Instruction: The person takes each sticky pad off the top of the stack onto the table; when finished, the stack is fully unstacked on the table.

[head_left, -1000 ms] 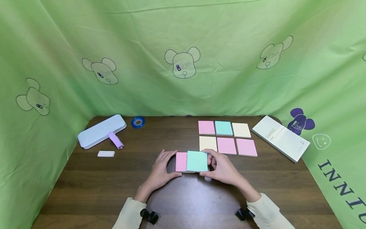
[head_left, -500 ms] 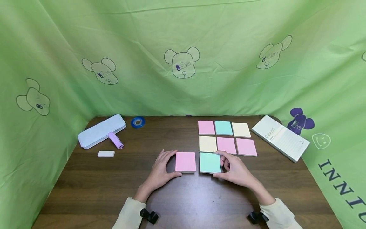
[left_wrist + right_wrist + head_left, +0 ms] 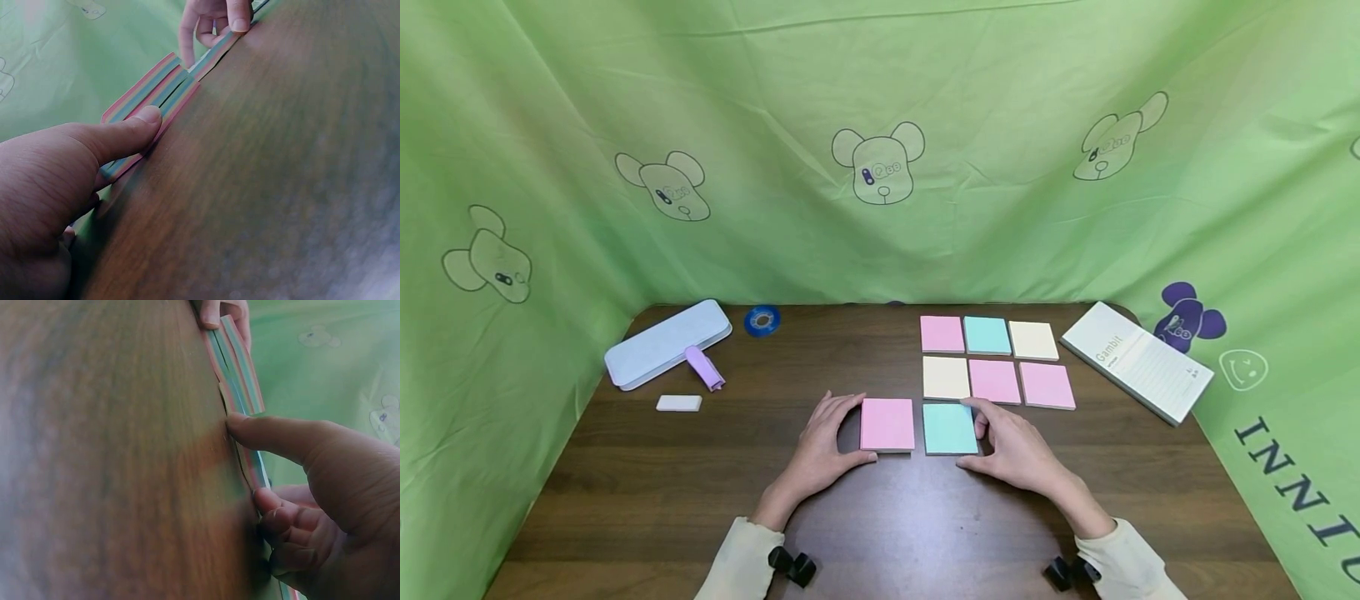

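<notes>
My left hand (image 3: 823, 437) grips a stack of sticky note pads (image 3: 887, 424) with a pink top, thumb at the near edge and fingers at the far edge. Striped pink, blue and yellow edges of the stack (image 3: 147, 94) show in the left wrist view, with narrow gaps between layers. Just right of it, a teal-topped sticky note pad (image 3: 950, 429) lies flat on the table. My right hand (image 3: 1015, 446) holds that pad at its right end, thumb (image 3: 247, 425) against the near edge. The other right fingers are curled beside it.
Behind the teal pad, several pink, teal and cream sticky note pads (image 3: 994, 382) lie in two rows. A white notebook (image 3: 1138, 362) is at right. At left are a pale blue case (image 3: 666, 343), purple stapler-like object (image 3: 703, 367), white eraser-like block (image 3: 678, 403) and blue tape roll (image 3: 762, 321).
My right hand has slid the teal pad rightward off the pink-topped stack and lowered it onto the table. My left hand has stayed in place on the stack.
</notes>
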`<action>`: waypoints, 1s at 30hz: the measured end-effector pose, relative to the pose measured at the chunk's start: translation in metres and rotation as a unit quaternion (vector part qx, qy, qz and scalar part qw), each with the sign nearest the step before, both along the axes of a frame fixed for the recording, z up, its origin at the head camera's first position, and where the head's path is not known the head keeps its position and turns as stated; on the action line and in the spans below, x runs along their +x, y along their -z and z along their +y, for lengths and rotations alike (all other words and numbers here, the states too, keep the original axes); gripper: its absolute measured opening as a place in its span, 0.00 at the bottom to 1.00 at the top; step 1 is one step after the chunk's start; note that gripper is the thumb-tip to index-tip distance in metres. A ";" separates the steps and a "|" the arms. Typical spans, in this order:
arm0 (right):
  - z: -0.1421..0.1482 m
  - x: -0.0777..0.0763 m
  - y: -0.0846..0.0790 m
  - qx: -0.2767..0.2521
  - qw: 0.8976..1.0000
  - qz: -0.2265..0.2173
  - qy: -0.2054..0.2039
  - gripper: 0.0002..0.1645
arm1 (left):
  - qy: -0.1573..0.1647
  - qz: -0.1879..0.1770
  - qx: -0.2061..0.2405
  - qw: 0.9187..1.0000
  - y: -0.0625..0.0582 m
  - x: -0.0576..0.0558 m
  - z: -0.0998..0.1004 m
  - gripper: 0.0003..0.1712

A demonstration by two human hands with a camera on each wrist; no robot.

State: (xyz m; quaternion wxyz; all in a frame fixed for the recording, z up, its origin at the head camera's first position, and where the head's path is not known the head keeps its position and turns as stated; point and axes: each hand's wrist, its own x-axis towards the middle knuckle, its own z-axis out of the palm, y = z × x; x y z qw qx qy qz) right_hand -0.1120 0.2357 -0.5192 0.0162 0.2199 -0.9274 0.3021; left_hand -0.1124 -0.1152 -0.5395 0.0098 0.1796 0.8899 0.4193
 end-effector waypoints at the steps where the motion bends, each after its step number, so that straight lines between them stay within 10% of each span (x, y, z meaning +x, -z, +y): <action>1: 0.000 0.000 0.000 0.000 1.000 -0.001 0.001 0.49 | 0.000 0.000 -0.001 1.000 0.000 0.000 0.000 0.55; 30: -0.018 -0.001 -0.024 -0.002 1.000 0.023 -0.010 0.49 | 0.000 0.004 0.006 1.000 -0.001 0.000 0.001 0.56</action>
